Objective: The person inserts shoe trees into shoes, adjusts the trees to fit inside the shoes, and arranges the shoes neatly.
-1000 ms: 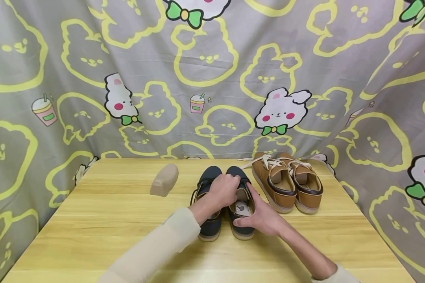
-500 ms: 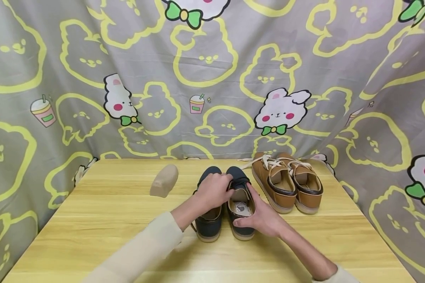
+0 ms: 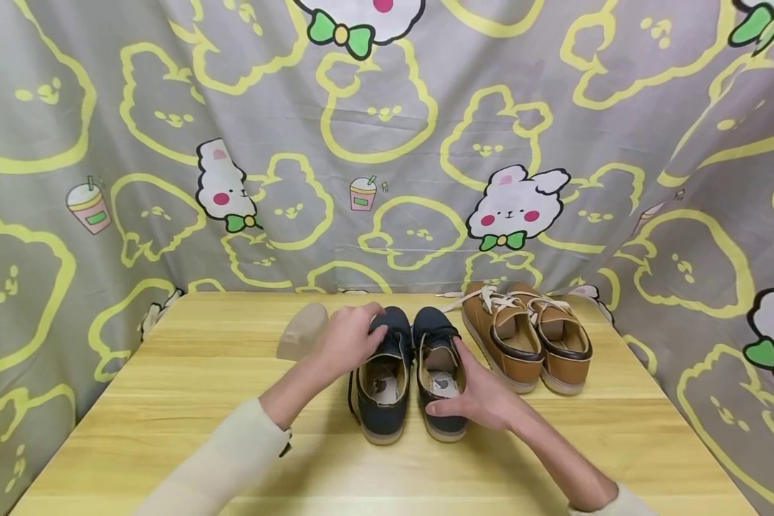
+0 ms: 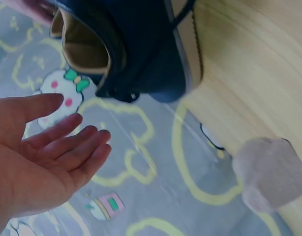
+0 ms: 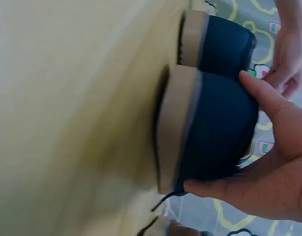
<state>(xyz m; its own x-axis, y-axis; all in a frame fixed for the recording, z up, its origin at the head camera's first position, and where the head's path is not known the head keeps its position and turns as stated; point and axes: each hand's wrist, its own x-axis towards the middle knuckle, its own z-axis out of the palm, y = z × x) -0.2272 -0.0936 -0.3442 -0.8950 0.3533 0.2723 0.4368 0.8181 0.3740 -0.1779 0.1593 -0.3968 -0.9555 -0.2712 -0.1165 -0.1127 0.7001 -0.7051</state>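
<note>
A pair of navy lace-up shoes stands side by side on the wooden table, heels towards me. My right hand [image 3: 480, 390] holds the right navy shoe [image 3: 436, 324], thumb at its heel and fingers along its outer side; the right wrist view shows this grip on the heel end. My left hand [image 3: 348, 337] is raised beside the left navy shoe [image 3: 385, 419], fingers loosely bent with nothing in them, as the left wrist view confirms. Just beyond it lies a beige toe-shaped shoe insert [image 3: 299, 331], partly hidden by the hand in the head view.
A pair of brown shoes [image 3: 516, 358] with white laces stands at the back right of the table [image 3: 193, 401], close to the right navy shoe. A grey patterned curtain [image 3: 400, 236] hangs behind and along both sides.
My left hand has drawn back from the opening of the right navy shoe and moved left, across the left shoe, towards the beige insert. The right hand has stayed on its shoe.
</note>
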